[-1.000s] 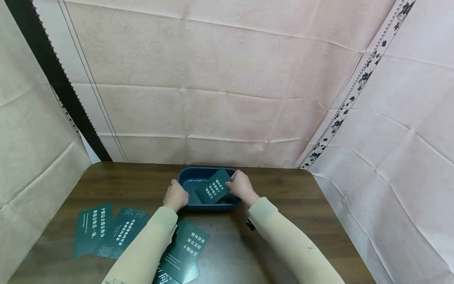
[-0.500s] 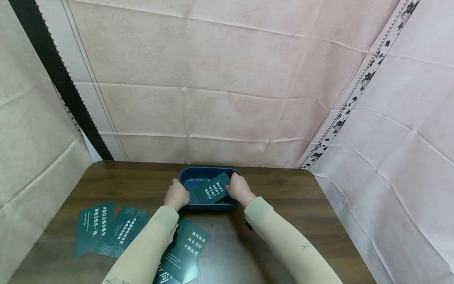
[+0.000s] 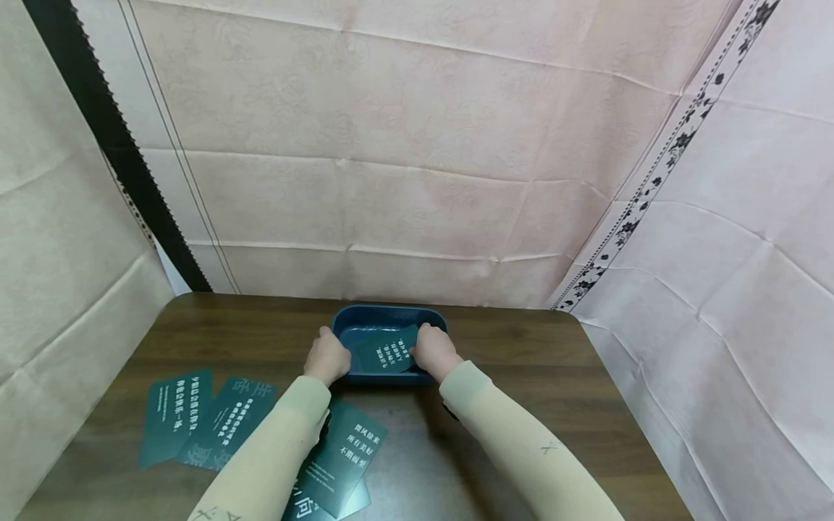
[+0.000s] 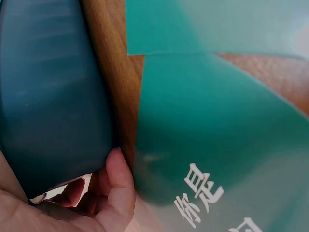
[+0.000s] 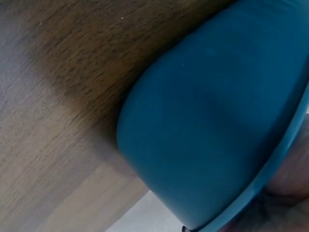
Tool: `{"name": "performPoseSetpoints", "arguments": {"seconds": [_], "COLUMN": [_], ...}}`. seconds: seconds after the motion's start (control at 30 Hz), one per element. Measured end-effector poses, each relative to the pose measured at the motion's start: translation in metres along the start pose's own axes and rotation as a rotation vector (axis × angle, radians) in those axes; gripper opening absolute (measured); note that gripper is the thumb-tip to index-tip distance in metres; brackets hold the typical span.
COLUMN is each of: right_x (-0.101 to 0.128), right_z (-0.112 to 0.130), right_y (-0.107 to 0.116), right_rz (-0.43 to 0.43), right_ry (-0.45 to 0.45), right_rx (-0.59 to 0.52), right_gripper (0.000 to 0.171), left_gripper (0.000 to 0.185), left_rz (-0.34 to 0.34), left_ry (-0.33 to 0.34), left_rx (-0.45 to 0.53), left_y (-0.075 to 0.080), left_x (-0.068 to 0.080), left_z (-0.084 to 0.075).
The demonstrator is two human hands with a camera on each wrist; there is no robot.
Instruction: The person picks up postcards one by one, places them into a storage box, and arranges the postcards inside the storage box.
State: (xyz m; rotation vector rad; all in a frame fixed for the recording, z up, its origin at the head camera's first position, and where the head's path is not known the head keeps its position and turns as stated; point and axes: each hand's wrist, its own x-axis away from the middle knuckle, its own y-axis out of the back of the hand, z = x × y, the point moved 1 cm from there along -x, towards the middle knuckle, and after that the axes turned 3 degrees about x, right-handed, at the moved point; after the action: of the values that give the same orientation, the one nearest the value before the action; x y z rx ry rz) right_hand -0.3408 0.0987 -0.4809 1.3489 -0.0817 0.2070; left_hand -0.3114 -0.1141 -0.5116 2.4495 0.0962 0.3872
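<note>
A dark blue plastic tub (image 3: pixel 384 310) stands on the brown wooden table (image 3: pixel 534 376), near its far edge. My left hand (image 3: pixel 328 356) grips the tub's left rim; in the left wrist view its thumb (image 4: pixel 118 183) lies against the tub wall (image 4: pixel 48 96). My right hand (image 3: pixel 433 349) holds the right edge of a dark green card (image 3: pixel 386 349) with white print, which lies tilted inside the tub. The right wrist view shows only the tub's outer wall (image 5: pixel 217 121) and the table (image 5: pixel 58 72).
More green printed cards lie on the table near me: two at the left (image 3: pixel 174 416) (image 3: pixel 224 423), one under my left forearm (image 3: pixel 342 456). A green card (image 4: pixel 217 145) fills the left wrist view. Pink cloth walls close in the table's back and sides.
My right hand has lowered the green card deeper and flatter into the tub. My left hand has stayed on the tub's left rim.
</note>
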Motion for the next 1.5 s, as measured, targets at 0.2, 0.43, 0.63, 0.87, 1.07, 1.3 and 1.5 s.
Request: {"name": "performPoseSetpoints", "arguments": {"seconds": [0.2,0.43,0.63,0.87,1.07,1.3,1.5], "right_x": [0.002,0.001,-0.002,-0.005,0.000,0.011,0.031], "right_z": [0.001,0.002,0.003,0.003,0.003,0.003,0.002], "right_y": [-0.003,-0.007,-0.010,-0.012,-0.010,0.002,0.014], "right_rz": [0.000,-0.009,-0.020,-0.044,-0.079,-0.148,-0.183], "right_ry": [0.006,0.015,-0.004,0.006,0.057,0.140,0.202], "right_rx": [0.044,0.068,0.118,0.129,0.070,0.004,-0.088], "right_gripper": [0.063,0.058,0.055,0.057,0.060,0.045,0.031], "left_gripper": [0.061,0.059,0.059,0.059,0.062,0.062,0.062], "left_rz": [0.004,0.002,0.000,0.001,0.003,0.008,0.016], "left_ry": [-0.007,0.002,0.005,0.011,0.021,0.023,0.021], "left_rx": [-0.006,0.009,0.010,0.012,0.009,0.013,0.011], "left_y": [0.000,0.000,0.001,0.000,0.000,0.001,0.001], "left_x": [0.000,-0.001,0.000,-0.001,-0.001,-0.001,-0.001], "left_z": [0.000,-0.001,-0.002,-0.002,-0.002,-0.001,-0.002]}}
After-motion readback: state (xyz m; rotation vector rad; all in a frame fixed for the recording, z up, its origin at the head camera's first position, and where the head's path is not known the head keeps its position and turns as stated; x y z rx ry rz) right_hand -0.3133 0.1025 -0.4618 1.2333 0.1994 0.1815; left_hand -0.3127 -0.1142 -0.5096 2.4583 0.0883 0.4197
